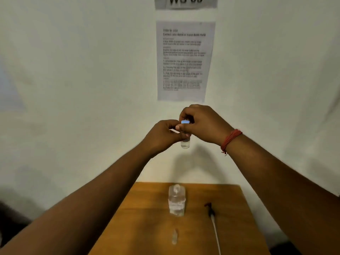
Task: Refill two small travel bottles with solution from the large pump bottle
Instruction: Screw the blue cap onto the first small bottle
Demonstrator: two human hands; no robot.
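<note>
Both hands, left hand and right hand, around raised travel bottle

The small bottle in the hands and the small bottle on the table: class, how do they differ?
The held travel bottle is upright in the air, gripped by the left hand and right hand; the second travel bottle rests untouched on the wooden table. The held one shows a blue cap; the other shows no colour. Both are small and clear.

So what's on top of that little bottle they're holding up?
A pale blue cap sits on the small bottle, pinched by the right hand. The left hand holds the bottle's body. Fingers cover the neck, so whether the cap is screwed tight can't be seen.
</note>
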